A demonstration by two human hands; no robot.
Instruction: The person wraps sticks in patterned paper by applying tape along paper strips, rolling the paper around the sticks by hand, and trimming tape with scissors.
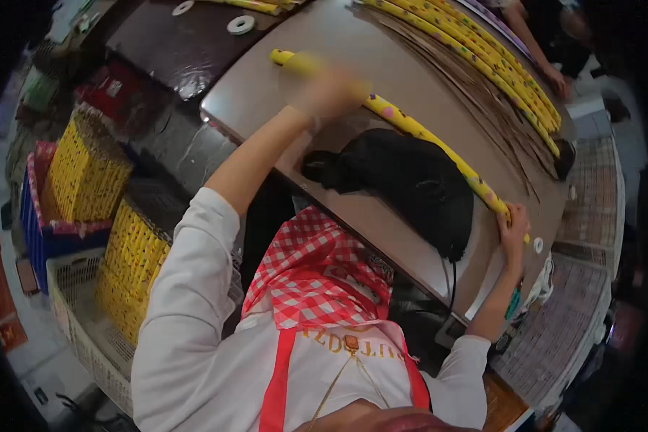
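A long, thin yellow tube (439, 147) with a colourful spotted pattern lies slantwise over the table. My left hand (331, 90) is over its upper part, smeared by motion, so its fingers do not show clearly. At the lower right end, my right hand (513, 229) has its fingers closed round the tube. Between my arms, a black cloth bundle (410, 183) rests on the table against the tube, with a black cord (453, 284) running down from it.
Several similar yellow tubes (482, 57) and thin brown strips (453, 79) lie along the table's (302, 29) far side. A co-worker's arm (536, 50) reaches in there. Crates (68, 288) of yellow bundles (86, 169) stand left. White tape rolls (240, 25) sit on the dark table.
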